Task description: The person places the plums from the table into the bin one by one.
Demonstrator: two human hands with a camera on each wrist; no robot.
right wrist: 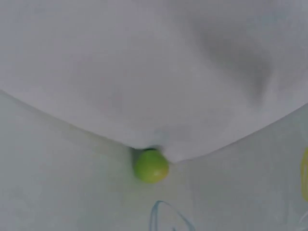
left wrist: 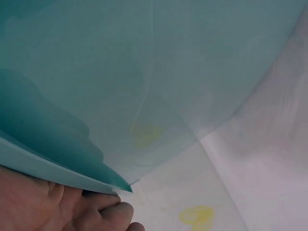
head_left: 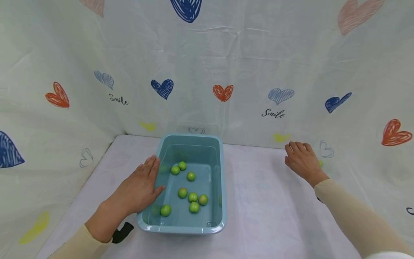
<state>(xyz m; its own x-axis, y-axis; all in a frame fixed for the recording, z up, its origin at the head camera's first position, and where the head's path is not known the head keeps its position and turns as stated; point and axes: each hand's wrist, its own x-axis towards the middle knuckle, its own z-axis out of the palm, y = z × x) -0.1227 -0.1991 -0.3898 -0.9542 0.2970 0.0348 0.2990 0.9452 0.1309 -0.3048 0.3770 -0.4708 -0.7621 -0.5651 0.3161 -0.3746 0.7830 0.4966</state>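
Note:
A blue-green plastic basin [head_left: 224, 187] stands on the white cloth, with several small round green fruits [head_left: 191, 176] scattered over its floor. Along its left rim lies my left hand [head_left: 139, 189], fingers extended against the outside and thumb over the edge. In the left wrist view, fingers [left wrist: 103, 211] touch the rim's underside. My right hand [head_left: 302, 160] is off to the right near the back edge, fingers loosely bent, with nothing visible in it. Just beyond it, one green fruit [right wrist: 151, 166] sits in the corner fold, mostly hidden in the head view. The right wrist view shows no fingers.
A white sheet printed with hearts [head_left: 223, 92] and the word Smile hangs behind and around the table surface [head_left: 255, 201]. Its lower edge meets the tabletop at the back. A black strap [head_left: 123, 232] shows by the left wrist.

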